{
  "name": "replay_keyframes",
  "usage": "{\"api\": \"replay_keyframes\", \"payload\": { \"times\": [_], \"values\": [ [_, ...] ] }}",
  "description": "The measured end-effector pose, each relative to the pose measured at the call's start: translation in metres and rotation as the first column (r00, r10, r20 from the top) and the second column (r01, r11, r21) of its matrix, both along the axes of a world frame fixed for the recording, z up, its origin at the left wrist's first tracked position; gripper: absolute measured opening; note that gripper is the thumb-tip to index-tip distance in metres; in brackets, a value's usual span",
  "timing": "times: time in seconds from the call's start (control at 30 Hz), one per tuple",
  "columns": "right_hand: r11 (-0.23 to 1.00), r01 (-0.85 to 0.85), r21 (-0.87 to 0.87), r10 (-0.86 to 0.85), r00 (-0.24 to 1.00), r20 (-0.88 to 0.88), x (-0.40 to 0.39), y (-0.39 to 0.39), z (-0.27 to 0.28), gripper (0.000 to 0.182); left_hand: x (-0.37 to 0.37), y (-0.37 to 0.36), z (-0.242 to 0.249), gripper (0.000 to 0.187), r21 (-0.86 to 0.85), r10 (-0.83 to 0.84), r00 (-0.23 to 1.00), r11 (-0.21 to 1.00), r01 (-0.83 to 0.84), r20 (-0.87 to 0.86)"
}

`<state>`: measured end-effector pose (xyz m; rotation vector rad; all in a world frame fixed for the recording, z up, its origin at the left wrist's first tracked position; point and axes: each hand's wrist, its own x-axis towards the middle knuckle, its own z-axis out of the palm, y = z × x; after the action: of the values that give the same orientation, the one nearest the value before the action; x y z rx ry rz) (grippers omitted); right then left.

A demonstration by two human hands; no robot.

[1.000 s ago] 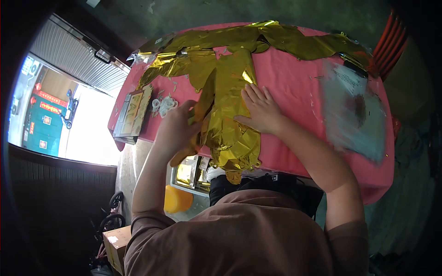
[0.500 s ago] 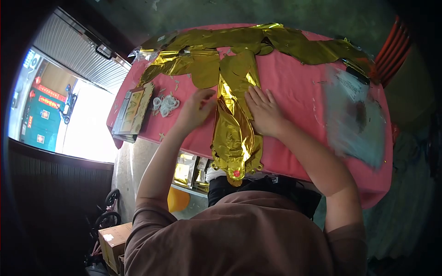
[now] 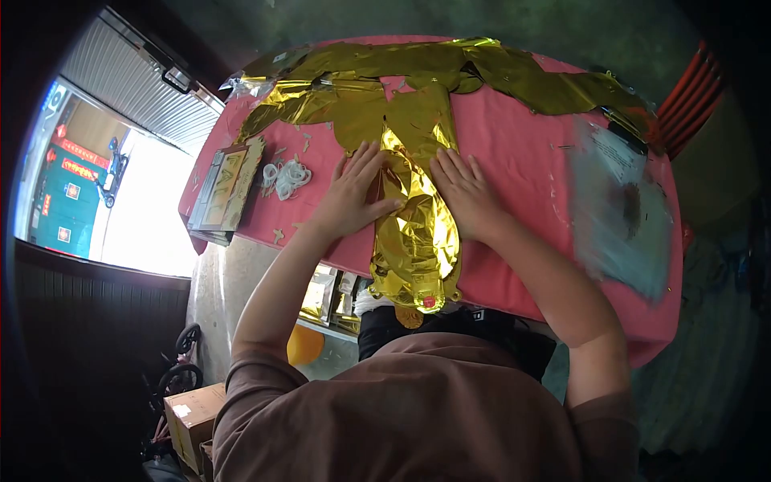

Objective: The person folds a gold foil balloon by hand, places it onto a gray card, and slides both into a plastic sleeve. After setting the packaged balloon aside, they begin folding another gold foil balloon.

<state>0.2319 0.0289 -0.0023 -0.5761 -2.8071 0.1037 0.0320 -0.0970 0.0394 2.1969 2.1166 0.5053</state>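
Foil: a gold strip [image 3: 414, 233] lies lengthwise on the pink table [image 3: 514, 145], its near end hanging over the edge toward the person.
Left hand: [image 3: 353, 197] flat and open, fingers spread, palm pressing on the strip's left edge, likely to hold the fold down.
Right hand: [image 3: 466, 193] also open and flat, pressing the right edge, so the strip sits pinned between both palms.
Far foil: more gold sheets [image 3: 385, 72] spread across the table's far side, joined to the strip.
Cord: a white coil [image 3: 287, 175] lies left of the left hand.
Packets: a stack [image 3: 225, 193] sits at the table's left edge.
Bag: a clear plastic one [image 3: 622, 209], blurred, lies at the right.
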Motion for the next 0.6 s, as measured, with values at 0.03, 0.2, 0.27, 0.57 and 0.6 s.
{"api": "replay_keyframes", "payload": {
  "times": [0.03,0.2,0.27,0.57,0.6],
  "values": [
    [1.0,0.017,-0.002,-0.017,0.997,0.077,-0.001,0.001,0.001,0.07,0.004,-0.007,0.003,0.078,-0.052,0.023,0.999,0.998,-0.022,0.028],
    [0.998,0.047,-0.029,-0.043,0.99,0.132,-0.003,-0.002,0.002,0.076,0.022,-0.031,0.006,0.063,-0.059,-0.04,0.999,0.998,0.039,-0.012],
    [0.99,0.046,-0.136,-0.03,0.992,0.121,-0.002,-0.003,0.01,0.077,0.022,-0.029,0.01,0.057,-0.033,-0.034,0.997,0.999,0.032,-0.067],
    [0.93,-0.015,0.367,-0.015,0.997,0.08,0.0,0.011,-0.022,0.078,-0.009,0.023,-0.006,0.04,0.093,-0.051,0.997,0.994,0.056,-0.059],
    [0.883,-0.018,0.469,0.012,1.0,0.016,0.002,0.015,-0.028,0.081,-0.011,0.027,-0.006,0.041,0.065,-0.026,0.995,0.997,0.032,-0.094]
  ]
}}
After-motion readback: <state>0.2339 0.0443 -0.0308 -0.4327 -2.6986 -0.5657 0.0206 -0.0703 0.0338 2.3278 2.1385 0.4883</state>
